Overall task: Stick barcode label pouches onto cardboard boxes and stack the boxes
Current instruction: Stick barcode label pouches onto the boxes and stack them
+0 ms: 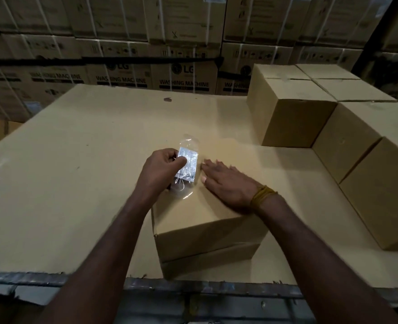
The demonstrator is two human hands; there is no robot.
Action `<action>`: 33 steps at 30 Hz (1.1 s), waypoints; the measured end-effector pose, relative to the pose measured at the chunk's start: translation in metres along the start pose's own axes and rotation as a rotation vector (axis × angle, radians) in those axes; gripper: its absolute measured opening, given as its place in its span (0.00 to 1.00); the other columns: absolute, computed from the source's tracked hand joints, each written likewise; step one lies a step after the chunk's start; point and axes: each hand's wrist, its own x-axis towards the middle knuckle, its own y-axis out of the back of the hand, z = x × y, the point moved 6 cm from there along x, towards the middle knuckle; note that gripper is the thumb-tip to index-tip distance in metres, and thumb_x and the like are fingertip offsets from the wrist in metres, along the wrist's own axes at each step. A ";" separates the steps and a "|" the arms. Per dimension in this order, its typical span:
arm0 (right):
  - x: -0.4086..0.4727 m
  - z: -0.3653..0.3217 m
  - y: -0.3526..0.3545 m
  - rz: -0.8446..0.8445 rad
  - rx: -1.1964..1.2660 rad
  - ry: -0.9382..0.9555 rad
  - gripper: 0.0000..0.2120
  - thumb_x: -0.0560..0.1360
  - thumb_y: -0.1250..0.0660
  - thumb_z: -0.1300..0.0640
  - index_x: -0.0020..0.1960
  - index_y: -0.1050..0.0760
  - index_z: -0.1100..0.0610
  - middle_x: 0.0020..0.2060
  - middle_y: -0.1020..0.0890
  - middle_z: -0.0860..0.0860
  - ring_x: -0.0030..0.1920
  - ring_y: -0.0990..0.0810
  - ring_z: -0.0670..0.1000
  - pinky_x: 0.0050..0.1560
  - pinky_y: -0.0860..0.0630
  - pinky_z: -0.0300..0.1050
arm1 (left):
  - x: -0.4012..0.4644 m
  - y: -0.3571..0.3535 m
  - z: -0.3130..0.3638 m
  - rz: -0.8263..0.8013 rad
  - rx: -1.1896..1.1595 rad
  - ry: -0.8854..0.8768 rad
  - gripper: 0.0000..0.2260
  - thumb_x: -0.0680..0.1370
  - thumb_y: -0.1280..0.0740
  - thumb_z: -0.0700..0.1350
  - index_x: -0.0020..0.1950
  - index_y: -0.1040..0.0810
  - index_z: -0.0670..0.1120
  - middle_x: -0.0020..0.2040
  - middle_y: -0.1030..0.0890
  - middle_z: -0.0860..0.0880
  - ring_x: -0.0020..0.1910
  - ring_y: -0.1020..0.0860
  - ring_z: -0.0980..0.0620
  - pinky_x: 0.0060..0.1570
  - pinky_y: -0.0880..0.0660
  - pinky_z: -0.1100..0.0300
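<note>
The shiny label pouch (187,164) is over the top of the small cardboard box (207,220), near its far left corner. The left hand (161,168) pinches the pouch. The right hand (226,182) lies flat and open on the box top, just beside it. The pouch looks floppy, so it could go on crooked or wrinkled. Stacked boxes (315,118) sit to the right on the big cardboard sheet (76,171), well apart, blocking nothing.

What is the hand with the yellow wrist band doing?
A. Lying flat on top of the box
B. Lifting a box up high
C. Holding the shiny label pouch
A: the right hand, with the yellow wrist band, rests flat with straight fingers on the cardboard box, while the left hand holds the label pouch.
</note>
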 end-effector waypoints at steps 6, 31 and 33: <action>-0.032 -0.014 -0.023 0.024 -0.024 0.019 0.27 0.85 0.56 0.46 0.81 0.58 0.51 0.80 0.58 0.46 0.79 0.58 0.47 0.77 0.59 0.45 | -0.002 0.002 -0.001 0.081 0.100 -0.095 0.13 0.71 0.36 0.52 0.41 0.21 0.42 0.35 0.20 0.41 0.31 0.26 0.50 0.33 0.24 0.49; -0.026 -0.011 -0.022 -0.006 -0.057 -0.049 0.28 0.85 0.56 0.45 0.81 0.61 0.49 0.79 0.61 0.44 0.79 0.60 0.44 0.78 0.59 0.44 | -0.006 0.010 -0.007 0.160 -0.190 -0.095 0.06 0.80 0.33 0.48 0.47 0.17 0.51 0.40 0.14 0.49 0.34 0.17 0.53 0.26 0.29 0.60; -0.011 -0.009 -0.016 -0.026 -0.044 -0.048 0.27 0.85 0.56 0.46 0.81 0.60 0.49 0.80 0.60 0.45 0.79 0.59 0.45 0.78 0.60 0.45 | -0.005 0.010 -0.007 0.173 -0.185 -0.094 0.06 0.80 0.33 0.48 0.47 0.17 0.50 0.39 0.15 0.50 0.30 0.20 0.56 0.24 0.32 0.63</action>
